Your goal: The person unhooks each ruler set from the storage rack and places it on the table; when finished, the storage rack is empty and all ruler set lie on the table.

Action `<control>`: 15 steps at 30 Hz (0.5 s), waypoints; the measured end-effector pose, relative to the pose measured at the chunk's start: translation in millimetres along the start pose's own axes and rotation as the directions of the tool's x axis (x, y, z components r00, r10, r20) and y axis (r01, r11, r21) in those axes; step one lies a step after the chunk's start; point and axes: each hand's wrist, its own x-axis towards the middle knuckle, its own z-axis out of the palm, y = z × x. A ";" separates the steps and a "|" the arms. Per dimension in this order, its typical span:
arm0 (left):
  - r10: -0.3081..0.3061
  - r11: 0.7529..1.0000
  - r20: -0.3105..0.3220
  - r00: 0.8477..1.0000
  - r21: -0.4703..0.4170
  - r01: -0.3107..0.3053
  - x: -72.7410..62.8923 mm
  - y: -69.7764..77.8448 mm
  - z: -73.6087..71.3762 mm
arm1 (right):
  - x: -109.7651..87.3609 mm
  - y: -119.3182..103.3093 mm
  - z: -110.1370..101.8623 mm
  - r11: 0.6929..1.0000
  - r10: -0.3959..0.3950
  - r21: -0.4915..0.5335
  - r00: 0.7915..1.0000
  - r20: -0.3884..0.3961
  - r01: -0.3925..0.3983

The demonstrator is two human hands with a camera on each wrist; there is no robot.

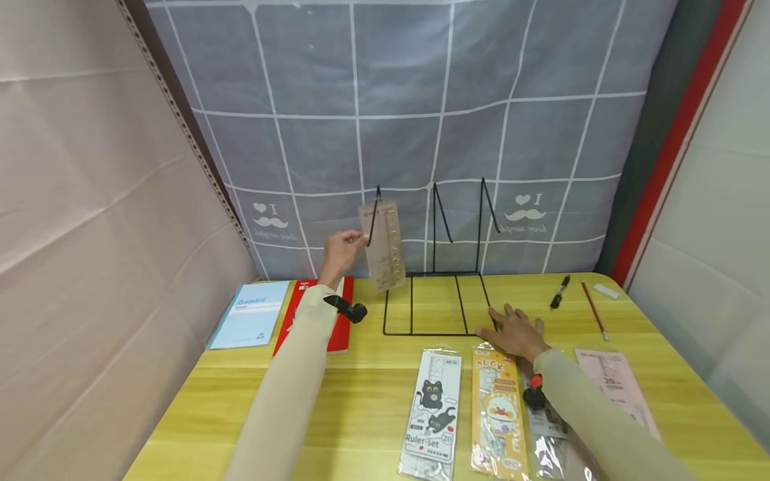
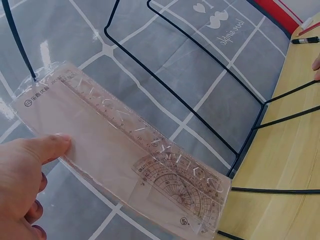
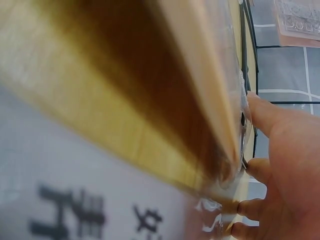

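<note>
A clear-packed ruler set [image 1: 383, 247] with a pinkish card hangs on the left hook of a black wire rack [image 1: 434, 274]. My left hand [image 1: 341, 254] pinches its left edge, beside the hook's lower end. In the left wrist view, the ruler set [image 2: 125, 150] shows a straight ruler and a protractor through the plastic, with the thumb of my left hand [image 2: 30, 175] against its edge. Fingers spread, my right hand [image 1: 516, 332] rests at the rack's front right corner. In the right wrist view, the fingertips of my right hand [image 3: 295, 165] touch down beside the rack's wires.
Packaged ruler sets lie in front: a cat one [image 1: 432, 407], a yellow duck one [image 1: 498, 407], one partly under my right arm, and a pink one [image 1: 616, 384]. A blue-white notebook [image 1: 249, 314] and a red one [image 1: 339, 334] lie left; a pen [image 1: 560, 292], pencil [image 1: 594, 310] and eraser [image 1: 605, 291] right.
</note>
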 end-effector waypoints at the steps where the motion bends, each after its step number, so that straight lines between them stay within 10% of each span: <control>1: 0.003 1.000 0.000 1.000 -0.008 -0.003 -0.5 -0.7 -0.4 | 0.3 0.3 0.4 1.000 -0.002 0.001 1.000 -0.001 0.002; 15: 0.002 0.999 -0.001 1.000 -0.038 -0.002 -19.5 1.9 -2.8 | -2.4 -1.3 -3.4 1.000 -0.018 0.001 1.000 0.007 0.018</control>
